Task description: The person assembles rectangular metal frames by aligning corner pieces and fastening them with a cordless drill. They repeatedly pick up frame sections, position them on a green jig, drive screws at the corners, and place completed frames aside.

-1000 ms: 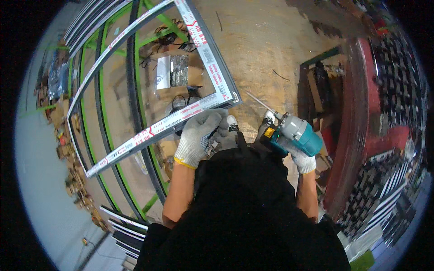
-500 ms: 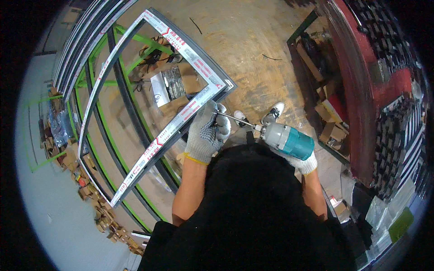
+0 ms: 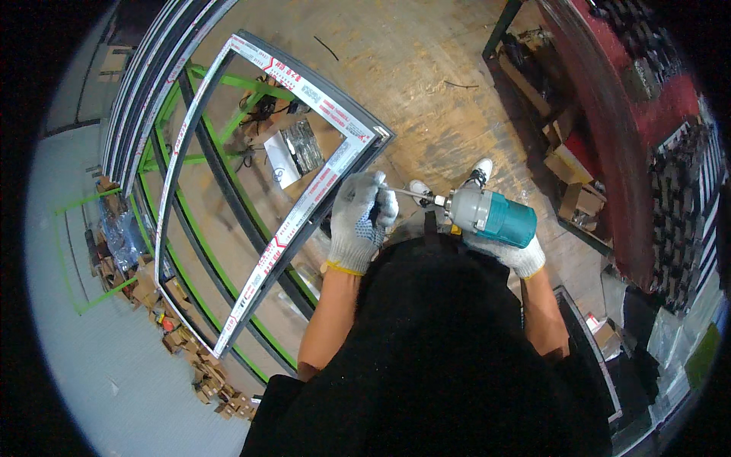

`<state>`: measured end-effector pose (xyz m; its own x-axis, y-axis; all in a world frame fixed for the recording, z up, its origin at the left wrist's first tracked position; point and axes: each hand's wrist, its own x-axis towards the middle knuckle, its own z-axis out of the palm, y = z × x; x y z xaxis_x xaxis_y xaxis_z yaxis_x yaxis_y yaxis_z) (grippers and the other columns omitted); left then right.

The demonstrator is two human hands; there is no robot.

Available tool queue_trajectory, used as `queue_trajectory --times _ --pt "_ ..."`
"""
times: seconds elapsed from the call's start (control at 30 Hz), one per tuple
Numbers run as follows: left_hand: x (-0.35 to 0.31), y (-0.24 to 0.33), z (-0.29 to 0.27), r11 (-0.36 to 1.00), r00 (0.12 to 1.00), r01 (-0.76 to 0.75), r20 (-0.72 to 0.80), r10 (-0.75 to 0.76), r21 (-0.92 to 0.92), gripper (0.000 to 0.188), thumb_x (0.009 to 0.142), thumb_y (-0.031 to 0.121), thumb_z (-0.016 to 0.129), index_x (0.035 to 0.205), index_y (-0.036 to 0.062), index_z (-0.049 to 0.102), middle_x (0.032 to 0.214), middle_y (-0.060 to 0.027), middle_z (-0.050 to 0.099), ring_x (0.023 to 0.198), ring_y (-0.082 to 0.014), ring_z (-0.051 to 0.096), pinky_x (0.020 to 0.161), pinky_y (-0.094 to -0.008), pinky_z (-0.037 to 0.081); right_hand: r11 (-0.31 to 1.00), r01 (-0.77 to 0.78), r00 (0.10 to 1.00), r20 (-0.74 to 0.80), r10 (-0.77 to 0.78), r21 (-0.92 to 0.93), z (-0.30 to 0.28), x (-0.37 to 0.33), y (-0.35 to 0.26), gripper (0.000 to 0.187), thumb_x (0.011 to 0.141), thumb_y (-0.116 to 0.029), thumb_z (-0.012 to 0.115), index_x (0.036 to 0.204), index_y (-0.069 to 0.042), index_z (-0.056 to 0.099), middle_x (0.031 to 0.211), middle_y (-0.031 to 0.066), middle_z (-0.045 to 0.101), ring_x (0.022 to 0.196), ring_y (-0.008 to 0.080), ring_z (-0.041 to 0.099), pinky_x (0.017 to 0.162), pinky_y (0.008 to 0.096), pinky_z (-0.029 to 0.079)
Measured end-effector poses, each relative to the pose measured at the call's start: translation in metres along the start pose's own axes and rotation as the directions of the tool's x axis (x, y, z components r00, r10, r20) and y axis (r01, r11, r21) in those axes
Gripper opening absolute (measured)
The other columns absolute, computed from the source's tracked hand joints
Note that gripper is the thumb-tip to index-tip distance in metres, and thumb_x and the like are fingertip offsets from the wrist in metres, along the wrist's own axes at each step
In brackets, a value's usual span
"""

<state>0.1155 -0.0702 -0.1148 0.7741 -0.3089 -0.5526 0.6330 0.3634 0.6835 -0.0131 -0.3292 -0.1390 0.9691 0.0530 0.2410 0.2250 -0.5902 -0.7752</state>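
Note:
A teal and grey power drill (image 3: 499, 217) lies in the grip of my gloved right hand (image 3: 518, 255), its long thin bit (image 3: 411, 194) pointing left. My left hand (image 3: 358, 221), in a grey dotted glove, is closed, with its fingertips at the tip of the bit. Whatever the left fingers pinch there is too small to make out. Just beyond the left hand is the near corner of a dark window frame (image 3: 346, 156) covered with white, red-printed film. The frame rests on a green stand (image 3: 221, 141) with black padded bars.
Long profiles (image 3: 145, 99) are stacked at far left. Cardboard pieces (image 3: 183, 343) lie along the left wall. Under the stand are a box (image 3: 304, 145) and dark cables. On the right stands a red-topped bench (image 3: 609, 137) holding black parts, with cartons (image 3: 571, 167) on its shelf.
The view has turned slightly. The drill and both hands appear a little farther right, with the left fingers still at the bit's tip. The window frame looks unmoved on its stand.

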Motion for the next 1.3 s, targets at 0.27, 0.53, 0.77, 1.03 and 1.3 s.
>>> queue_trajectory --times 0.27,0.53,0.77,1.03,1.3 --pt "0.052 0.078 0.01 0.44 0.787 -0.087 -0.209 0.58 0.894 0.047 0.092 0.041 0.077 0.104 -0.0046 0.074 0.093 -0.0148 0.075 0.083 -0.0236 0.068 0.081 -0.0372 0.053 0.789 -0.482 0.875 0.159 0.457 0.38 0.045 -0.005 -0.008 0.037 0.092 -0.018 0.077 0.125 -0.006 0.068 0.113 0.0116 0.073 0.105 0.0269 0.071 0.089 0.0351 0.056" --pt "0.139 0.081 -0.009 0.816 0.965 0.119 -0.258 0.037 0.565 0.042 0.088 0.029 0.084 0.11 -0.0041 0.072 0.098 -0.0114 0.074 0.08 -0.0206 0.069 0.072 -0.0329 0.055 0.844 -0.274 0.962 0.145 0.233 0.461 0.087 -0.004 0.014 0.031 0.088 -0.019 0.077 0.112 -0.003 0.067 0.096 0.0165 0.071 0.089 0.031 0.07 0.079 0.0413 0.055" --pt "0.141 0.071 -0.007 0.861 0.97 0.043 -0.226 0.085 0.507 0.026 0.088 0.023 0.082 0.098 0.0008 0.071 0.081 -0.0061 0.07 0.064 -0.0148 0.063 0.057 -0.0297 0.05 0.752 -0.368 0.929 0.179 0.323 0.547 0.116 -0.004 0.02 0.027 0.085 -0.022 0.072 0.104 -0.004 0.07 0.092 0.0212 0.07 0.09 0.0412 0.069 0.078 0.0465 0.054" --pt "0.151 0.072 -0.019 0.727 0.959 0.075 -0.248 0.134 0.683 0.034 0.087 0.025 0.079 0.104 -0.003 0.071 0.089 -0.0103 0.072 0.071 -0.0205 0.068 0.067 -0.0337 0.056 0.884 -0.339 0.937 0.035 0.347 0.321 0.118 0.001 0.015 0.026 0.086 -0.026 0.068 0.099 -0.003 0.07 0.089 0.0229 0.069 0.09 0.0432 0.068 0.077 0.0501 0.053" --pt "0.152 0.075 -0.024 0.626 0.958 0.135 -0.263 0.117 0.768 0.05 0.086 0.042 0.076 0.103 -0.0048 0.076 0.093 -0.0125 0.076 0.08 -0.0214 0.069 0.076 -0.0354 0.053 0.93 -0.319 0.948 0.068 0.312 0.182 0.105 0.009 0.01 0.024 0.086 -0.024 0.068 0.096 -0.003 0.07 0.09 0.023 0.069 0.091 0.0432 0.068 0.078 0.0503 0.053"
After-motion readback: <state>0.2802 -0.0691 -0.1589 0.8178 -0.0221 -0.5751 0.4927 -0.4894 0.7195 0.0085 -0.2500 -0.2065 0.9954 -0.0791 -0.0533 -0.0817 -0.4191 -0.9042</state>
